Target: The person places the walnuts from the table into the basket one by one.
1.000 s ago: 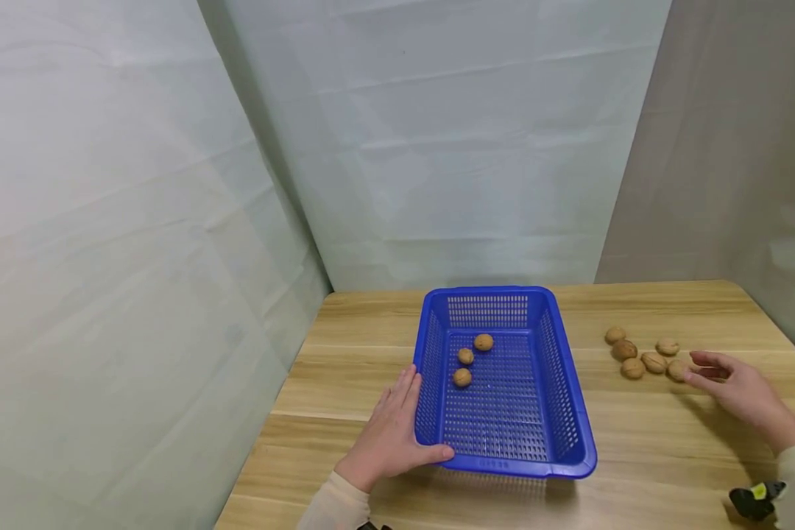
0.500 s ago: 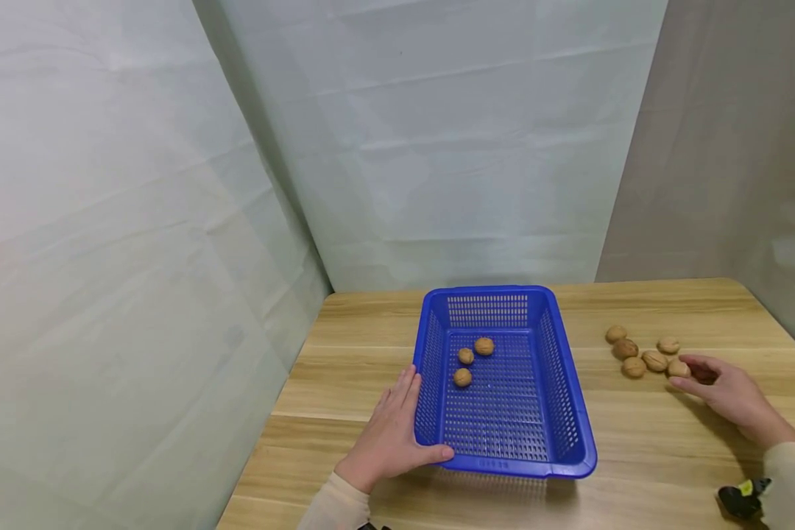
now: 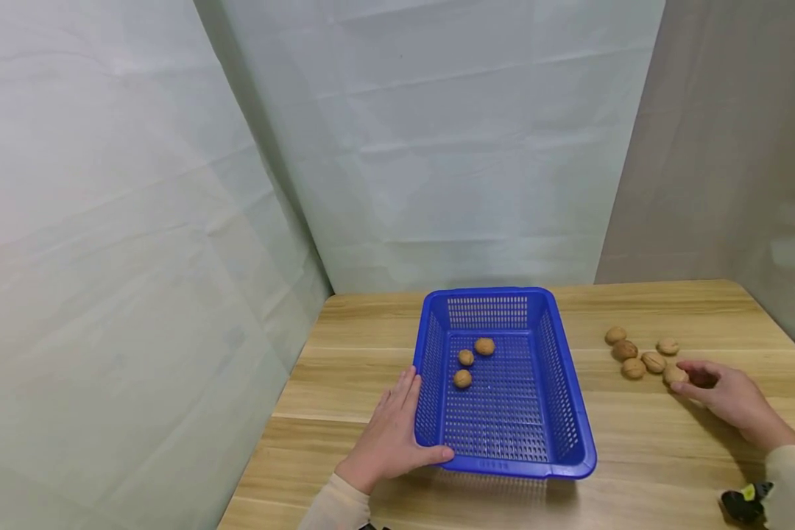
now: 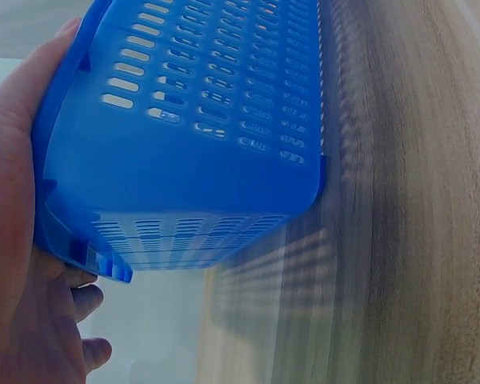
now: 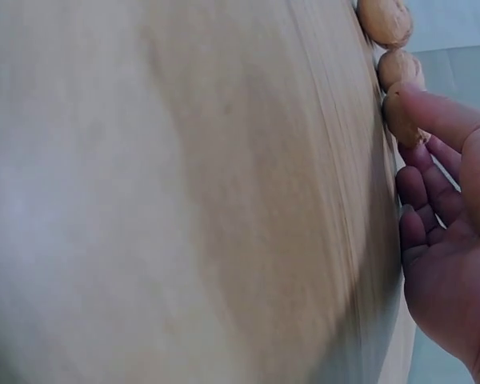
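A blue plastic basket (image 3: pixel 573 412) stands on the wooden table with 3 walnuts inside, one of them a walnut (image 3: pixel 462 378) near its left wall. My left hand (image 3: pixel 391 434) rests on the basket's near left corner, fingers straight along the left rim and thumb on the front rim. To the right, my right hand (image 3: pixel 735 397) pinches a walnut (image 5: pixel 400 116) between thumb and fingers, at table height. Several other walnuts lie just left of it, including a darker walnut (image 3: pixel 625 350) and a nearby walnut (image 3: pixel 653 361).
The wooden table (image 3: pixel 324 368) reaches to pale hanging sheets (image 3: pixel 477 147) at the back and left. A small black and yellow thing (image 3: pixel 745 500) sits by the right sleeve.
My right hand has moved left to the nearest walnut and closed its thumb and fingers on it. That walnut has shifted slightly toward me. The left hand has stayed still.
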The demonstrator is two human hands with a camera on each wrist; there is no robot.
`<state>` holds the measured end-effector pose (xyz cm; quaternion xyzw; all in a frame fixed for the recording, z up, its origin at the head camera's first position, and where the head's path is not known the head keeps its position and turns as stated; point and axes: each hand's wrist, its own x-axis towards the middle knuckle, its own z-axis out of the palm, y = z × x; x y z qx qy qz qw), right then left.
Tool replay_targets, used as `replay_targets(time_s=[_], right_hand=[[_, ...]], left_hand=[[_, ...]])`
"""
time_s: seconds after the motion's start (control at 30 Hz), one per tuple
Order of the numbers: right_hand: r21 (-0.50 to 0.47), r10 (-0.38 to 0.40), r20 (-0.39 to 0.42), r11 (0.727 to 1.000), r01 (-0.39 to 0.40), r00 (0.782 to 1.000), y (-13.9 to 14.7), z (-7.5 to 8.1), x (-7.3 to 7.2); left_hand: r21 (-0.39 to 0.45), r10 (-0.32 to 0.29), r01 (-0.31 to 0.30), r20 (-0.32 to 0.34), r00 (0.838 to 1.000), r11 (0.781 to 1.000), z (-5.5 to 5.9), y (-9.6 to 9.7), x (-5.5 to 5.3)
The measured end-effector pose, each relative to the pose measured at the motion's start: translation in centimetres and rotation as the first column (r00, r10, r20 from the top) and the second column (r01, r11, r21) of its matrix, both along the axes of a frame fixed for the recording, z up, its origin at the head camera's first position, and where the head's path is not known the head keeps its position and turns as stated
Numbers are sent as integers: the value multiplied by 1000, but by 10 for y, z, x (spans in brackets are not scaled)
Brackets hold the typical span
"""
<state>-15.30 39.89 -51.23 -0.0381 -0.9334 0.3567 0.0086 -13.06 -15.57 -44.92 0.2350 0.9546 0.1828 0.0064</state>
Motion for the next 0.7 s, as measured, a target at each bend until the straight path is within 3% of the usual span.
replay_targets(time_s=[0.33,0.57,0.7], right_hand=[[43,31,19,999,-31,999,0,5,5],[11,36,17,999,-36,999,-3,10,7],[-36,56,-12,998,-56,998,-12,20,7]], left_hand=[[-5,2,-2,5,1000,1000,2,0,1],[-3,14,-14,22,1000,1000,3,0,1],[-2,13,-13,19,1000,1000,4,0,1]])
